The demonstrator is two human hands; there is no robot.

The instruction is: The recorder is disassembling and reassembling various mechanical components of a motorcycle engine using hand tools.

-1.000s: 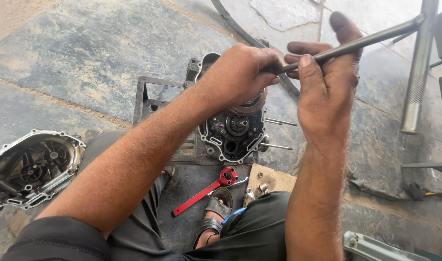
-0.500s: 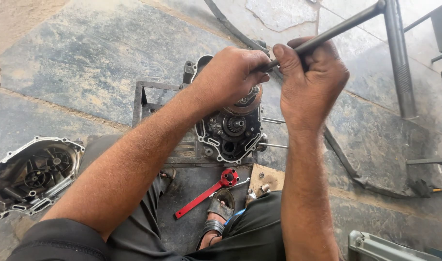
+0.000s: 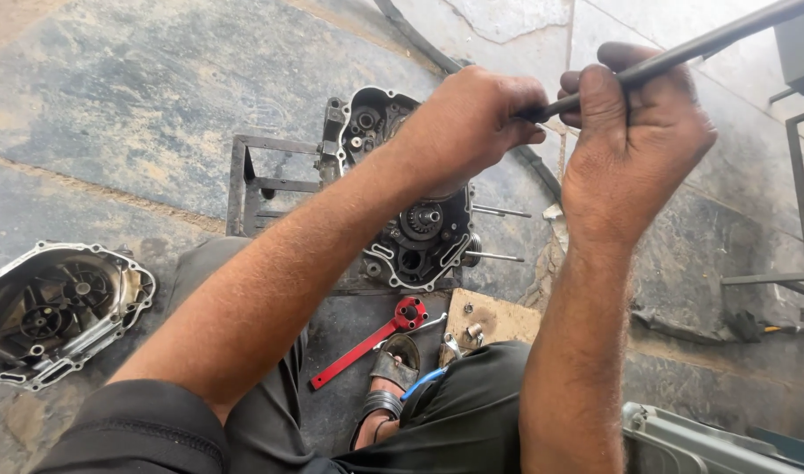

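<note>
Head-worn view, steeply down, close

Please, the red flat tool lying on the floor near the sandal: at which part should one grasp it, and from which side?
Probably best on the long straight handle of the red tool, near its lower left end. It lies flat and slanted on the stone floor, and that end is bare, so come from above, fingers across the narrow bar. The round head sits close to the sandal and the engine case, leaving less room there.
</note>
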